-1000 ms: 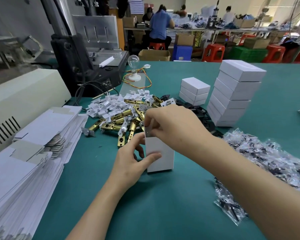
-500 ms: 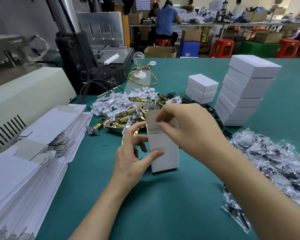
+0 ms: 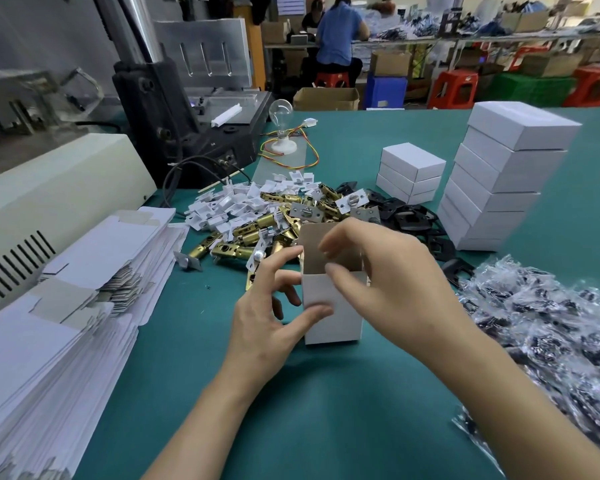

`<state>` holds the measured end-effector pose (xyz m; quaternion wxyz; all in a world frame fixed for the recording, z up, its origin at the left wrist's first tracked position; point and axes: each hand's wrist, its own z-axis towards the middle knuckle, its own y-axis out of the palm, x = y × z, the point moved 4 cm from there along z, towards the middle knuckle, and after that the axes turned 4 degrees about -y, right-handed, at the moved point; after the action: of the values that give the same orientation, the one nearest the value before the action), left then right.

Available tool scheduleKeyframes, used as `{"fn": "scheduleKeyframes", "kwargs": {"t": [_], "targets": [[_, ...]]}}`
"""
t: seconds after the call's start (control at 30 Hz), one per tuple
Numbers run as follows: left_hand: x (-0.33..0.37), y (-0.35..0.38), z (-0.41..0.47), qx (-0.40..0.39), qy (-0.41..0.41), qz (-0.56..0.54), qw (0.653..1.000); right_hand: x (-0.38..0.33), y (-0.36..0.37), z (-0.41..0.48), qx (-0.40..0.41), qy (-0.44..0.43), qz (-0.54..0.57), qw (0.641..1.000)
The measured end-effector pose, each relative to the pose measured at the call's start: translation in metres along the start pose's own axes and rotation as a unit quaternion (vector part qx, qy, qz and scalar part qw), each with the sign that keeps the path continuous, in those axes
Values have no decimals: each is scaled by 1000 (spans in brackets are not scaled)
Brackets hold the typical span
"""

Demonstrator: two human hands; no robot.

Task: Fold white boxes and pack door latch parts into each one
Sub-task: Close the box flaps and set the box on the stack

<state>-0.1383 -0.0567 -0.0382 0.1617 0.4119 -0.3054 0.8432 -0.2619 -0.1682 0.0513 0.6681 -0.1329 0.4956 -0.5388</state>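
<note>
Here, a box [image 3: 343, 323] is standing upright and open-topped on the table [image 3: 326, 410], just beside the latches [image 3: 278, 230].
The left hand [image 3: 267, 320] is holding its side, grip clamped on it; the right hand [image 3: 388, 278] is pinching its top rim.

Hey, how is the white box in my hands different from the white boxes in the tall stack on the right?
The box in hand stands on end; the stacked boxes lie flat. The box in hand is open on top, showing a greyish inside; the stacked boxes are closed. The left hand and right hand grip the box in hand; the stacked boxes rest untouched. Both are plain white card.
</note>
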Motion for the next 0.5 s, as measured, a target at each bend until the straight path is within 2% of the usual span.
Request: {"fn": "scheduleKeyframes", "kwargs": {"t": [0.07, 0.17, 0.23, 0.4, 0.5], "targets": [[0, 0, 0, 1, 2, -1, 1000, 2, 1, -5, 2, 0, 12, 1000], [-2, 1, -2, 0, 5, 1, 1000, 2, 11, -12, -84, 0, -38, 996], [-3, 1, -2, 2, 9, 5, 1000, 2, 16, -16, -107, -4, -71, 992], [-3, 1, -1, 1, 6, -2, 1000, 1, 18, -15, -96, -18, -71, 993], [-2, 2, -1, -2, -1, 3, 1000, 3, 13, -13, -35, -37, -27, 998]]}}
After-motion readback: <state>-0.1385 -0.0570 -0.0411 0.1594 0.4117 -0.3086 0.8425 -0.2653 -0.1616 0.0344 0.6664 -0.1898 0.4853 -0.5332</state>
